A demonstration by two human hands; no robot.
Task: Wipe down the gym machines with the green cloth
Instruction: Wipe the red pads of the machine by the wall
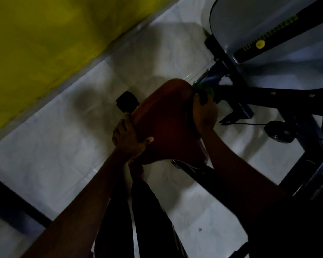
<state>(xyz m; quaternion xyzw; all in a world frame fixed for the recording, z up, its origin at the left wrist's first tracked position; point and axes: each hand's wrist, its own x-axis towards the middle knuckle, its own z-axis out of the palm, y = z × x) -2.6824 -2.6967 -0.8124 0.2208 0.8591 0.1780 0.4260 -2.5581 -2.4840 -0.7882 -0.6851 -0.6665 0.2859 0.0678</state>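
Wiping judged partway: reddish-brown padded saddle (162,116) is gripped at its left edge by left hand (128,140); green cloth (207,90) is held against its far-right end by right hand (205,116); black metal frame (259,92) judged outstanding.

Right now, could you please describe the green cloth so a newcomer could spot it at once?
Find the reddish-brown saddle above the pale floor. At its far end the right hand has the green cloth in its grip. It is the only green patch among black frame bars.
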